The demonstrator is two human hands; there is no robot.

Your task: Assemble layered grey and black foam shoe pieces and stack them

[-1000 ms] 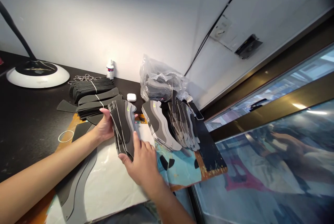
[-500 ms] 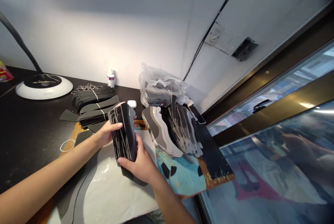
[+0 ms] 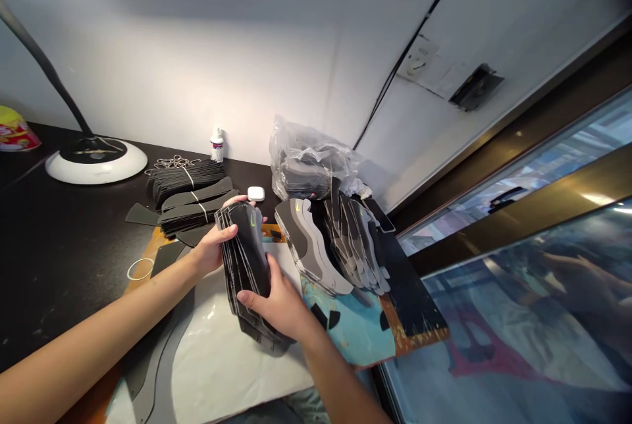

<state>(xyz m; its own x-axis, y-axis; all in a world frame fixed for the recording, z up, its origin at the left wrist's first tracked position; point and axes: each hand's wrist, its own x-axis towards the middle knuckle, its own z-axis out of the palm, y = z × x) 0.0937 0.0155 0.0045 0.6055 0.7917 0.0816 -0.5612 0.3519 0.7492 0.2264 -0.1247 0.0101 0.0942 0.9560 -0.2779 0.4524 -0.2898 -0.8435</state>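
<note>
Large glass panel point(image 3: 513, 318) across the lower right of the frame, reflecting blurred blue and pink shapes. White wall point(image 3: 197, 62) along the top, crossed at upper right by a black cable point(image 3: 413, 45). Black surface point(image 3: 59, 279) across the left side, flecked with pale marks. Painted board point(image 3: 355, 332) in blue and orange at lower centre, partly under a white plastic sheet point(image 3: 217, 358). Desk lamp point(image 3: 96, 167) with a round white base at upper left, a red-and-yellow tub point(image 3: 17, 131) just beyond it.

At the centre of the frame, above the white plastic sheet, a stack of black shoe-shaped cutouts point(image 3: 245, 266), tilted and held up between both hands. Left hand point(image 3: 212, 249) on the stack's left side, its fingers point(image 3: 232, 232) closed around the upper edge. Right hand point(image 3: 281, 305) at the stack's lower right, its fingers point(image 3: 257, 302) closed against the face, gripping it.

Just right of the hands, gray-and-black cutouts point(image 3: 309, 246) and a fanned row of gray pieces point(image 3: 353, 246) on a black panel point(image 3: 407, 286). Beyond them, a clear plastic bag point(image 3: 309, 164) of more pieces. Near the top of the stack, tied bundles point(image 3: 190, 197), a small white bottle point(image 3: 216, 145), a white case point(image 3: 255, 193), and a loose rubber band point(image 3: 141, 269) on the board's left edge.
</note>
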